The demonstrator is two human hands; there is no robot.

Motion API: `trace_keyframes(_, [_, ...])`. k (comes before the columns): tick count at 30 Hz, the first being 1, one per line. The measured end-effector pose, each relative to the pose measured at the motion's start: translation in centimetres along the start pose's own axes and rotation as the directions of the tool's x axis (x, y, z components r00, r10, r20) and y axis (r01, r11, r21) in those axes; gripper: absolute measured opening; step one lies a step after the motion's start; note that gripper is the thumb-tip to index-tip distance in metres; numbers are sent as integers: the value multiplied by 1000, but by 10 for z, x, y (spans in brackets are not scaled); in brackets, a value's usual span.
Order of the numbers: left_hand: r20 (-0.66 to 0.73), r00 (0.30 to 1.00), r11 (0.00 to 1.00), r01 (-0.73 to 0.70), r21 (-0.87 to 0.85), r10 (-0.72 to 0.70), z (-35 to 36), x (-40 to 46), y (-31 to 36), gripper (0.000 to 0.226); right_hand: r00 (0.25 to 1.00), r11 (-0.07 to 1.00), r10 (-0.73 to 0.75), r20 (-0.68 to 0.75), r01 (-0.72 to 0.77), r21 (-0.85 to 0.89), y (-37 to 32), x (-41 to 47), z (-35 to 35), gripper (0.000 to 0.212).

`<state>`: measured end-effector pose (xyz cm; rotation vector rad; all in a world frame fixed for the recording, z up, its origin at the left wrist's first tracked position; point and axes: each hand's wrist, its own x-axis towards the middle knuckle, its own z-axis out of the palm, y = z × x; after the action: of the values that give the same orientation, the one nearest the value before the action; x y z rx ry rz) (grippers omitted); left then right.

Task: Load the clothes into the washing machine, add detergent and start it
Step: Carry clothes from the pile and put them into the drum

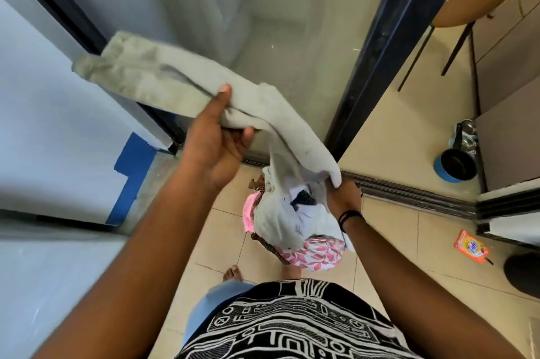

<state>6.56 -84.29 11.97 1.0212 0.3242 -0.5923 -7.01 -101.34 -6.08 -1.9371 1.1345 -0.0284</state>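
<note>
Grey towel point(181, 86), gripped by both hands

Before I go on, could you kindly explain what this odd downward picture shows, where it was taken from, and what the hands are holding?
There is no robot here: a person wears a wide-angle camera on the head, so you look down along their own arms. The left hand grips a grey cloth raised in front of a glass door. The right hand, lower down, holds a bundle of clothes, white, pink-patterned and others, above the tiled floor. An orange detergent pouch lies on the floor to the right, near a dark pan. I cannot make out a washing machine for certain.
</note>
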Motion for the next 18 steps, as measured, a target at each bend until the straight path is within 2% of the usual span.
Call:
trace_keyframes(2, [-98, 992, 987, 59, -148, -74, -30, 19, 1, 14, 1000, 999, 20, 0, -20, 28, -11, 1, -3, 29])
trace_keyframes(4, [-241, 957, 953, 90, -290, -164, -69, 40, -6, 14, 999, 999, -44, 29, 44, -2, -20, 0, -3, 26])
trace_keyframes(5, [-316, 931, 950, 88, -299, -186, -90, 48, -13, 15, 995, 997, -81, 49, 82, -11, -28, -2, -3, 28])
trace_keyframes(7, [-441, 882, 985, 126, -118, -166, -123, 54, -30, 19, 985, 985, -164, 55, 167, -52, -47, -6, -5, 34])
trace_keyframes(9, [-480, 877, 974, 134, 184, -30, -140, 51, -53, 27, 968, 963, -232, 96, 242, -115, -71, -10, -5, 30])
trace_keyframes(10, [-429, 902, 933, 110, 342, 51, -141, 45, -64, 46, 958, 952, -258, 125, 274, -139, -82, -13, -4, 23])
trace_keyframes(12, [-171, 980, 808, 20, 588, 101, -131, 31, -81, 88, 939, 936, -301, 169, 325, -135, -106, -20, -3, 19])
trace_keyframes(14, [93, 995, 769, -35, 638, -31, -111, 20, -94, 110, 908, 906, -379, 179, 404, -128, -128, -28, -2, 20])
trace_keyframes(15, [179, 983, 758, -87, 647, -40, -102, 19, -102, 113, 887, 885, -424, 181, 448, -124, -138, -33, -3, 19])
trace_keyframes(16, [224, 974, 732, -170, 660, 24, -93, 18, -111, 113, 867, 867, -463, 184, 486, -108, -149, -38, -5, 20])
trace_keyframes(18, [157, 968, 682, -250, 687, 197, -78, 19, -120, 109, 822, 824, -547, 158, 562, -71, -165, -48, -9, 17])
